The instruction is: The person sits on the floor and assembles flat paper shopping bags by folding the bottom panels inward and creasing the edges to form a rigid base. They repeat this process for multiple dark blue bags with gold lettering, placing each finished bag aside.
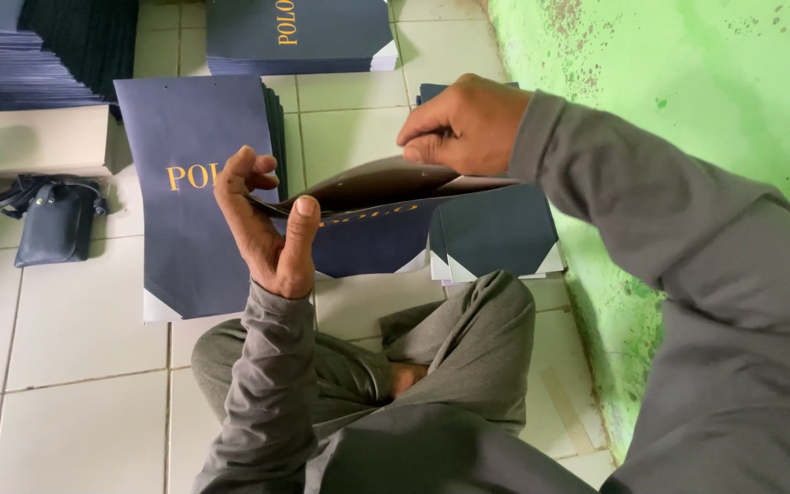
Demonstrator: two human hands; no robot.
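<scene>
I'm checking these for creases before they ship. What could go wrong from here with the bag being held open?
The left hand pinches only the rim of the half-opened dark navy paper bag, so the paper might crease or tear there. The right hand pulls the opposite edge upward; uneven pulling could warp the fold. The flat navy bags stacked beneath lie close to the person's grey-trousered knee, which could scuff them.

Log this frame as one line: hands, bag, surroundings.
left hand: pinching bag edge | right hand: gripping bag top | bag: dark blue, partly open | stack: flat on floor | pouch: left
</scene>
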